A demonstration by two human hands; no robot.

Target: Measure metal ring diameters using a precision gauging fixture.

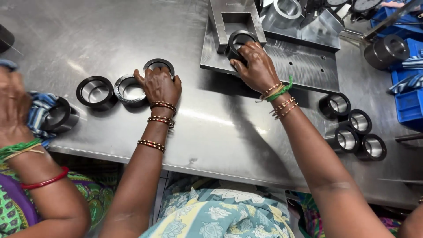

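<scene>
Looks like the gauging step: right hand (257, 66) grips a black ring (240, 42) seated in the steel fixture (229, 20), left hand (159, 84) clasps the next ring (158, 66) on the bench (220, 128) (two more just left of it); a swap probably follows.

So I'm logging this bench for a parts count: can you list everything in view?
Table: one, steel grey, fills the view.
Fixture: one, grey steel plate with block, top centre.
Rings: three, dark with shiny bores, left of centre; four, right edge; one in the fixture.
Cylinder: one, dark grey, top right.
Bins: blue, far right.
Co-worker's hand: one, far left, on another ring with a cloth.
Left hand: on the rearmost left ring.
Right hand: grip on the fixture ring.
</scene>
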